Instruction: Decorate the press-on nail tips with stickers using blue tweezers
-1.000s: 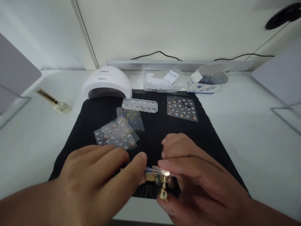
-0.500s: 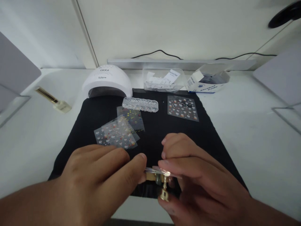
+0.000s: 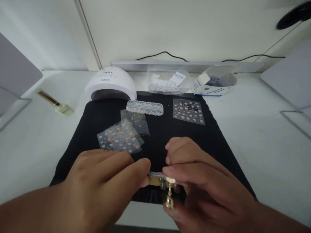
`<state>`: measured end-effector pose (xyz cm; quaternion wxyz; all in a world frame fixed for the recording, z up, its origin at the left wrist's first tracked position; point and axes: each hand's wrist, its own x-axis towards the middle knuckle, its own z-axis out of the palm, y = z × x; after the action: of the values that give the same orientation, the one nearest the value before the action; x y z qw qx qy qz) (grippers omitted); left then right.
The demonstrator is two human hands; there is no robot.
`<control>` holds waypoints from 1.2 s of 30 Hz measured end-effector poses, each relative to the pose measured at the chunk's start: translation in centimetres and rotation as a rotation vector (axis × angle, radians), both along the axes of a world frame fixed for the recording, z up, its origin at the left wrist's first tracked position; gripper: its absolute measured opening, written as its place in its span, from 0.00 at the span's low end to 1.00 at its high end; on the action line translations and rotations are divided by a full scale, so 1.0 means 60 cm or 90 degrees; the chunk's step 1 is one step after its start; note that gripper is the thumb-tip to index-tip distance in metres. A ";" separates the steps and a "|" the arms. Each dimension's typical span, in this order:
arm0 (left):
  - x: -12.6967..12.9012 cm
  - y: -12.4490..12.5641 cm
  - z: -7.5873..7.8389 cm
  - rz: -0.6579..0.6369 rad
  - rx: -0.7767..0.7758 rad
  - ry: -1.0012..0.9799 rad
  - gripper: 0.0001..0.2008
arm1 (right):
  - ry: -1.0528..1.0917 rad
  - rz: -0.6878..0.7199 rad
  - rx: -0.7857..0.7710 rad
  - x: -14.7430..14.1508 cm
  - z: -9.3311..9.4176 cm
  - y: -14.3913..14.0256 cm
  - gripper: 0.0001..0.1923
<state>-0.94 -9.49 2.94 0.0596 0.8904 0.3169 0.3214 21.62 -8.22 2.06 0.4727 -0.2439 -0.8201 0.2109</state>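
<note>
— Two hands, one small thing between them: what are you holding?

— A little gold nail stand, pinched at about 6 o'clock on the black mat, close to the near edge of the worktop. My right hand is closed around it: fingers curled over the top, thumb under its round gold foot. My left hand is closed too, thumb and forefinger meeting on the flat strip at the stand's top.

— Anything different from a second ago?

— Very little. Both hands have dipped slightly and drawn a touch closer, and the left thumb tip sits a shade nearer the strip. I'd judge that as fine adjustment of the hold rather than any shift of place; nothing else on the mat has moved.

— Which way does it point?

— The stand's stem runs roughly up and down, tilted toward me, foot at 6 o'clock. The strip on top lies crosswise, its long axis from 9 to 3 o'clock.

— And around you?

— Sticker sheets at 11 o'clock, another sticker sheet at 1 o'clock, a clear bead box and the white nail lamp beyond at 12.
</note>
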 end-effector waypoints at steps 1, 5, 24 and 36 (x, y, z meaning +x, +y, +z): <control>0.000 0.000 0.001 0.000 0.003 -0.001 0.11 | 0.001 0.004 -0.002 0.000 0.000 0.000 0.18; 0.001 0.001 0.004 -0.008 0.018 0.001 0.11 | 0.020 0.025 -0.001 0.000 0.000 0.001 0.18; 0.000 0.004 -0.007 0.004 0.033 0.009 0.11 | 0.136 0.049 -0.158 -0.015 -0.015 -0.005 0.25; -0.003 0.001 -0.011 0.007 0.022 -0.001 0.11 | 0.180 0.138 -0.360 -0.010 -0.021 -0.016 0.31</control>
<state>-1.10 -9.42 2.26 0.0423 0.8894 0.3159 0.3276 21.00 -9.17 0.79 0.4702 -0.2453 -0.6765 0.5110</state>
